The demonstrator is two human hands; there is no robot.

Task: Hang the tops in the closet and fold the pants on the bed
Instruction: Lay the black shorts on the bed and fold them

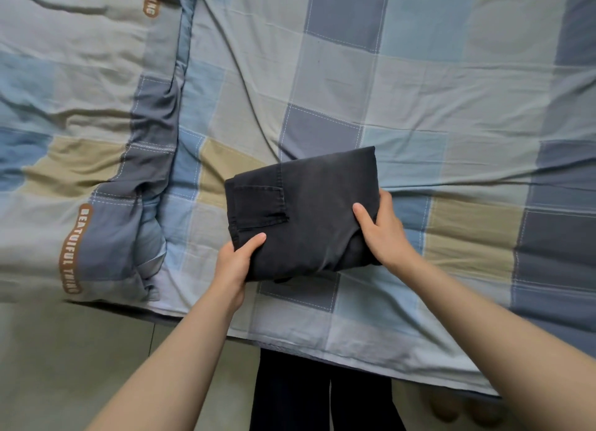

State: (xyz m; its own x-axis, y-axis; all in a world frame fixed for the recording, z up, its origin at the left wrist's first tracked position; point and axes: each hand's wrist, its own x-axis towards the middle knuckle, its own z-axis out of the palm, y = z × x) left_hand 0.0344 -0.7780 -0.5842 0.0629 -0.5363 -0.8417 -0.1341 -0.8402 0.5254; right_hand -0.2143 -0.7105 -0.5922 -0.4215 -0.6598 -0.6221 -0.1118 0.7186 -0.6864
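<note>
- The dark pants (306, 214) sat folded into a bundle at frame centre, on the checked bed (451, 91), near its lower edge.
- Left hand (233, 263) and right hand (383, 230) both had fingers clamped on the near corners.
- Risk, probably: the loose bottom layer poking out could unfold if lifted unevenly.
- Set down carelessly, the bundle might slide off toward the floor (80, 350).

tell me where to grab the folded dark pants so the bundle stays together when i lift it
Grip the folded dark pants at their two near corners, coming in from the near edge of the bed, as the left hand and right hand do: thumbs on top, fingers beneath. The loose layers gather at that near edge, so clamping there likely keeps them stacked.
</note>
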